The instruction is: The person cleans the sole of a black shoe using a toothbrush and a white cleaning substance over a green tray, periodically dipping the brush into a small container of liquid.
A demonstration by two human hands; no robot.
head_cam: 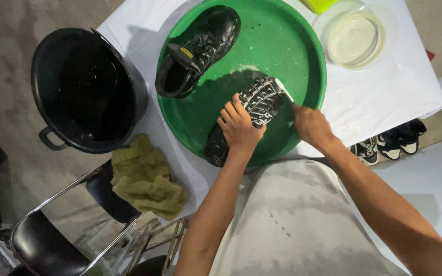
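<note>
Inspector: Left hand (239,125), head view, centre of the frame: fingers curled over the edge of an upturned black shoe (246,115), gripping it sole-up inside the green basin (308,61).

Clerk: And the other?

Inspector: Right hand (310,125), just right of centre, is closed around the handle of a small white brush (284,90). The brush head rests on the toe end of the tread.

Clerk: Condition of the work?

Inspector: White suds show on the sole by the brush and on the basin floor just above it. In my judgement the scrubbing of this sole is under way and not finished: foam sits at the toe end only, and the heel end, lower in the frame, looks dark and unlathered. Whether the upper has been cleaned I cannot tell, since it faces down.

Clerk: The second shoe?

Inspector: Its partner (198,51) lies on its side at the upper left of the basin, apart from both hands. It shines wet, though whether it has been scrubbed I cannot say.

Clerk: Surroundings?

Inspector: Black bucket (85,92) at left; a green cloth (147,176) below it on a chair; a clear round dish (356,38) at upper right on the white-covered tabletop (384,97); more shoes (392,143) on the floor at right.
</note>
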